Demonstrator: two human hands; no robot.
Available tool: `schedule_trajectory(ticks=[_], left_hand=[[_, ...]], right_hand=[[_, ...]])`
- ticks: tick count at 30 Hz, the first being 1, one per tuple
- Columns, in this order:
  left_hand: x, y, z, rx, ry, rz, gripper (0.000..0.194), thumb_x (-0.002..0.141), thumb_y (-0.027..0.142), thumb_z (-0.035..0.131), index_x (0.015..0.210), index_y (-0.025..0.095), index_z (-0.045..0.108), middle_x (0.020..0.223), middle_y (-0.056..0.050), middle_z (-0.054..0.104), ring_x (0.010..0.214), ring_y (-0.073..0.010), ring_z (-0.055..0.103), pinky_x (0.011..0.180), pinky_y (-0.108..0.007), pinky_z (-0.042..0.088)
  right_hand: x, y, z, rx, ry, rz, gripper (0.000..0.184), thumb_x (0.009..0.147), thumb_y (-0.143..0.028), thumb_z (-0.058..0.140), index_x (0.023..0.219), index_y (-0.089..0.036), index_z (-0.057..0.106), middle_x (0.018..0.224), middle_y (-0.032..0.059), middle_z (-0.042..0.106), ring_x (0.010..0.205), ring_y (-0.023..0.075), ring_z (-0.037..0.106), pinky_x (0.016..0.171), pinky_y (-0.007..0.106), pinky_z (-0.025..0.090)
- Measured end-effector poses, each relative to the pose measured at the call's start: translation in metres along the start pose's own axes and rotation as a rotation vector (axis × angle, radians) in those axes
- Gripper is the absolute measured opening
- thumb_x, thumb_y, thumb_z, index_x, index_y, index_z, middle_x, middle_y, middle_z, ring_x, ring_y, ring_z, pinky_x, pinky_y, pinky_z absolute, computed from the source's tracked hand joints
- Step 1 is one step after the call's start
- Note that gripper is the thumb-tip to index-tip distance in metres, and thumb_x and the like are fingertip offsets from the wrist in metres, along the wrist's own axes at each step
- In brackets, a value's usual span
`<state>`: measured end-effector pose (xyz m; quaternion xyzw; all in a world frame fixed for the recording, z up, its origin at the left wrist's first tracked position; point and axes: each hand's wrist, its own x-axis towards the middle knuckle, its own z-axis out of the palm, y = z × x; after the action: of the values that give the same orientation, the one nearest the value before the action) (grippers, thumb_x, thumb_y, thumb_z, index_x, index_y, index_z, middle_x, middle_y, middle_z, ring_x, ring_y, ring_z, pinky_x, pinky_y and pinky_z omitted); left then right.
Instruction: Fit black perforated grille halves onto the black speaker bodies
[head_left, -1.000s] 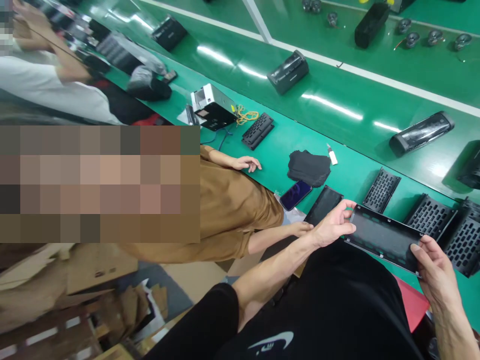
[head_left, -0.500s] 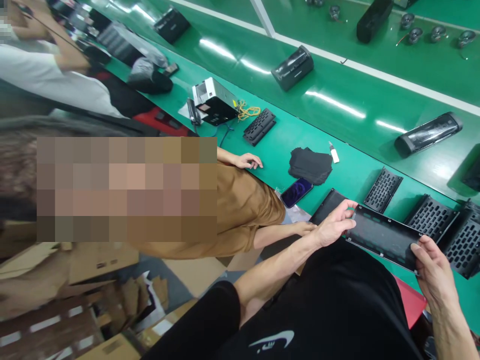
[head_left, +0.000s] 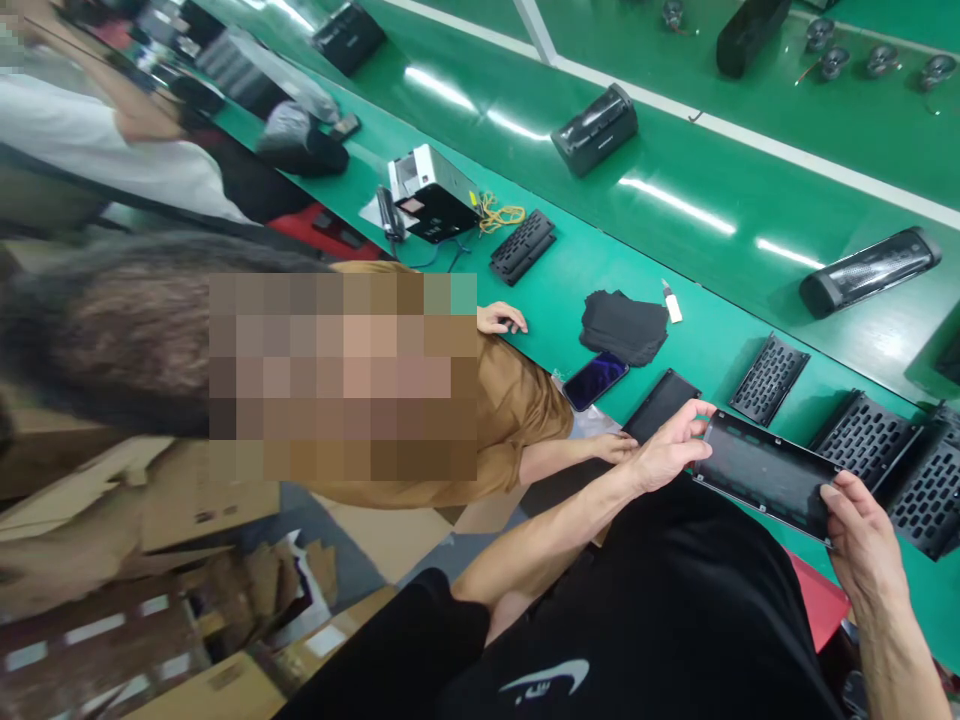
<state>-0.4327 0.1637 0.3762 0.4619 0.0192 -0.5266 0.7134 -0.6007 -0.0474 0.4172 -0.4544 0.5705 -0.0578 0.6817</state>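
Observation:
I hold a flat black rectangular panel (head_left: 765, 472) over my lap at the edge of the green bench (head_left: 585, 270). My left hand (head_left: 670, 448) grips its left end with fingers curled over the rim. My right hand (head_left: 862, 530) pinches its right end. Another similar black panel (head_left: 660, 403) lies on the bench just beyond my left hand. Perforated black grille parts (head_left: 769, 378) lie behind the panel, with more at the right (head_left: 862, 437).
A person in a brown shirt sits at my left, one hand (head_left: 501, 318) on the bench and another (head_left: 611, 446) near my left wrist. A phone (head_left: 595, 379), black cloth pile (head_left: 624, 327), small bottle (head_left: 670, 301) and black speakers (head_left: 595, 130) lie on the bench. Cardboard boxes (head_left: 180, 520) fill the floor.
The view has shifted slightly and the neighbouring person's head leaned further into view. My hands keep the same grip on the panel.

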Motion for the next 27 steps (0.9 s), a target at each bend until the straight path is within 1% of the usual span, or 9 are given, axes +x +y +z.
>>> schedule_trajectory(ticks=[1, 2, 4, 6, 11, 15, 19, 23, 27], left_hand=[[0.0004, -0.0009, -0.0005, -0.002, 0.000, 0.001, 0.053, 0.070, 0.023, 0.071, 0.118, 0.023, 0.051, 0.088, 0.005, 0.064, 0.064, -0.0087, 0.054, 0.060, -0.023, 0.034], [0.0008, -0.0017, -0.0009, -0.001, -0.001, 0.003, 0.053, 0.070, 0.023, 0.071, 0.119, 0.023, 0.051, 0.089, 0.005, 0.064, 0.064, -0.0088, 0.054, 0.060, -0.023, 0.034], [0.0013, -0.0026, -0.0017, 0.005, -0.004, 0.003, 0.053, 0.070, 0.024, 0.071, 0.120, 0.023, 0.050, 0.091, 0.004, 0.065, 0.064, -0.0089, 0.054, 0.060, -0.023, 0.033], [0.0011, -0.0024, -0.0020, 0.015, -0.005, 0.004, 0.053, 0.071, 0.024, 0.070, 0.121, 0.023, 0.050, 0.092, 0.004, 0.065, 0.063, -0.0085, 0.053, 0.059, -0.023, 0.032], [-0.0015, 0.0002, -0.0003, 0.033, -0.007, 0.013, 0.051, 0.072, 0.023, 0.069, 0.119, 0.023, 0.050, 0.091, 0.005, 0.063, 0.062, -0.0080, 0.051, 0.060, -0.023, 0.033], [-0.0027, 0.0003, 0.0018, 0.022, -0.014, 0.027, 0.051, 0.072, 0.022, 0.070, 0.119, 0.023, 0.050, 0.090, 0.005, 0.063, 0.066, -0.0094, 0.054, 0.064, -0.024, 0.036], [-0.0038, 0.0006, 0.0033, 0.031, -0.003, 0.036, 0.049, 0.072, 0.022, 0.070, 0.117, 0.024, 0.051, 0.088, 0.005, 0.062, 0.069, -0.0104, 0.056, 0.067, -0.024, 0.037], [-0.0051, 0.0019, 0.0039, 0.043, 0.001, 0.041, 0.048, 0.072, 0.021, 0.070, 0.116, 0.024, 0.050, 0.087, 0.005, 0.063, 0.067, -0.0089, 0.054, 0.066, -0.023, 0.037], [-0.0048, 0.0003, 0.0037, 0.046, 0.000, 0.052, 0.049, 0.072, 0.022, 0.070, 0.117, 0.023, 0.050, 0.089, 0.005, 0.064, 0.067, -0.0089, 0.054, 0.067, -0.024, 0.037]], right_hand=[[0.0001, 0.0000, 0.0001, -0.003, 0.002, -0.001, 0.059, 0.055, -0.043, 0.106, 0.098, -0.022, 0.071, 0.062, -0.0112, 0.051, 0.048, 0.0030, 0.034, 0.044, 0.012, 0.031], [0.0002, -0.0001, 0.0004, -0.002, 0.002, -0.007, 0.060, 0.054, -0.043, 0.106, 0.097, -0.022, 0.071, 0.063, -0.0104, 0.053, 0.049, 0.0035, 0.038, 0.046, 0.012, 0.034], [0.0007, -0.0003, 0.0013, 0.006, -0.001, -0.026, 0.060, 0.052, -0.041, 0.107, 0.095, -0.022, 0.070, 0.073, -0.0068, 0.062, 0.059, 0.0068, 0.052, 0.056, 0.014, 0.046], [0.0014, -0.0006, 0.0022, 0.002, -0.009, -0.034, 0.058, 0.052, -0.040, 0.106, 0.094, -0.022, 0.070, 0.076, -0.0051, 0.065, 0.065, 0.0097, 0.057, 0.062, 0.018, 0.051], [0.0020, -0.0017, 0.0029, -0.035, -0.018, -0.051, 0.054, 0.055, -0.040, 0.103, 0.092, -0.023, 0.068, 0.073, -0.0056, 0.063, 0.062, 0.0107, 0.056, 0.059, 0.020, 0.049], [0.0004, -0.0040, 0.0028, -0.051, -0.013, -0.039, 0.055, 0.055, -0.041, 0.103, 0.093, -0.024, 0.067, 0.073, -0.0056, 0.062, 0.064, 0.0115, 0.056, 0.059, 0.020, 0.049], [0.0014, -0.0043, 0.0014, -0.070, -0.023, -0.060, 0.053, 0.057, -0.041, 0.101, 0.093, -0.024, 0.067, 0.073, -0.0057, 0.061, 0.062, 0.0120, 0.054, 0.056, 0.021, 0.047], [0.0042, -0.0034, 0.0001, -0.057, -0.017, -0.055, 0.056, 0.053, -0.042, 0.104, 0.092, -0.023, 0.068, 0.073, -0.0063, 0.061, 0.063, 0.0099, 0.054, 0.058, 0.018, 0.048], [0.0033, -0.0063, 0.0020, -0.050, -0.012, -0.043, 0.057, 0.051, -0.040, 0.105, 0.090, -0.023, 0.068, 0.069, -0.0075, 0.057, 0.059, 0.0083, 0.049, 0.055, 0.017, 0.045]])
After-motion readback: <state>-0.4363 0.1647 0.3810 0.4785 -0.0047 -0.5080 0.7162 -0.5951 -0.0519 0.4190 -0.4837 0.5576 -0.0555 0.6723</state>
